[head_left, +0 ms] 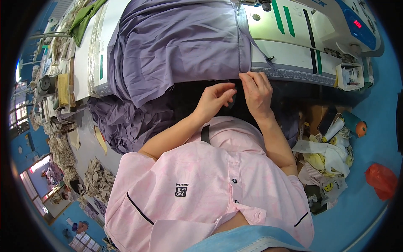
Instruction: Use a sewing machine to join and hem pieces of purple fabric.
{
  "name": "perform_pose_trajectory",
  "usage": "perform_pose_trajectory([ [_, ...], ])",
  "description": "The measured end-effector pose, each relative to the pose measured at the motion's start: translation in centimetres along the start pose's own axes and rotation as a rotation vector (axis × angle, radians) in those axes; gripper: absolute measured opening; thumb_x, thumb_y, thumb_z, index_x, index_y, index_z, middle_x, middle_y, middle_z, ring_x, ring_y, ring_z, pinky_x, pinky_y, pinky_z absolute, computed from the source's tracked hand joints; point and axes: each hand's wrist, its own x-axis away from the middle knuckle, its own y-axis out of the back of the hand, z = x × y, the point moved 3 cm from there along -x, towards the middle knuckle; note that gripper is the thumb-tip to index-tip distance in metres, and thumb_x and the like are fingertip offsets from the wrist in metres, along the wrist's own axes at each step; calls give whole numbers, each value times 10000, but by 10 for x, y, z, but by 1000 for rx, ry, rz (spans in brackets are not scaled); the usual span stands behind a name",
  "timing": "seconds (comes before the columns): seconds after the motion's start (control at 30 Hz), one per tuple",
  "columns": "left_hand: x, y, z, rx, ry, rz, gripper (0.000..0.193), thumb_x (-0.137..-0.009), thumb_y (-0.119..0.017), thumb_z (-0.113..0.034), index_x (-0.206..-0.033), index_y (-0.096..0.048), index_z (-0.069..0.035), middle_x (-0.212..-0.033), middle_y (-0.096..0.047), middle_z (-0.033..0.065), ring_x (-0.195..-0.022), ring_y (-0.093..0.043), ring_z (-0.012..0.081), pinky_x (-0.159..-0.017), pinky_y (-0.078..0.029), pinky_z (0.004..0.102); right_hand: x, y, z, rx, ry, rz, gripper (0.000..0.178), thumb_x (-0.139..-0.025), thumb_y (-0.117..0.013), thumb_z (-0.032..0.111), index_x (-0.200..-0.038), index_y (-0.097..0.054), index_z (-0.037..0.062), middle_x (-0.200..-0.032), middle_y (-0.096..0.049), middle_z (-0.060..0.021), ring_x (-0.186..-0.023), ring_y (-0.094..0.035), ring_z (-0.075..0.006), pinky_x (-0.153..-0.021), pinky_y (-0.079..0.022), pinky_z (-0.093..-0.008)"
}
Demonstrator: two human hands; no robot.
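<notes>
Far to your left, a green cloth [86, 21] hangs over a bar beside the bench [285, 50]. Nearer, on the left, a crumpled purple heap [130, 126] lies below the bench's near edge. Next comes the purple fabric [184, 40], spread in folds across the middle of the bench, its near left part drooping over the edge. Your left hand [216, 98] is just near of that edge, fingers half curled; you cannot tell from here whether its grip has closed on anything thin. Your right hand [257, 94] has its grip together, thumb and forefinger pinching the fabric's near right corner, by the seam. To the right, a grey ruler strip [294, 75] runs along the near edge, with the white sewing machine [327, 21] beyond it. Further right are a small white box [350, 76], a pile of scraps [325, 157] nearer you, and a red bag [381, 180].
</notes>
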Motion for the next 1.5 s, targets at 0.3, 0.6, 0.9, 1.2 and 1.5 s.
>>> perform_pose_trajectory([
  [0.3,-11,-21,13,798,337,-151,262,-940,-674,-251,-923,-647,9,-772,-637,43,-572,-538,104,-547,-431,234,-3,4,2,-53,-34,6,251,-739,-689,-37,-980,-660,29,-887,-606,-77,-794,-608,-259,-671,-528,-364],
  [0.6,-22,-28,4,769,433,-202,347,-952,-655,-239,-670,-562,-59,-615,-532,11,-450,-352,88,-467,-289,262,-3,9,6,-43,-11,-4,236,-737,-699,-26,-957,-632,27,-883,-602,-75,-775,-595,-254,-665,-515,-361],
  [0.9,-24,-28,8,783,397,-127,347,-951,-640,-227,-655,-565,-60,-596,-501,-11,-470,-344,87,-479,-280,261,-4,17,14,89,203,8,242,-726,-669,85,-962,-623,56,-880,-596,-39,-792,-582,-207,-741,-525,-340],
  [1.2,-28,-38,-13,658,444,-298,357,-896,-721,-292,-632,-539,-134,-593,-503,-26,-473,-383,76,-466,-318,246,-2,21,15,218,300,76,227,-734,-644,95,-955,-653,44,-949,-643,-44,-811,-593,-201,-751,-509,-340],
  [1.5,-24,-37,-2,666,381,-299,345,-852,-741,-194,-594,-543,-79,-567,-487,-11,-444,-351,71,-424,-231,253,-13,50,-23,199,-62,-155,237,-774,-753,49,-994,-669,69,-1022,-639,-46,-962,-569,-255,-852,-460,-383],
])
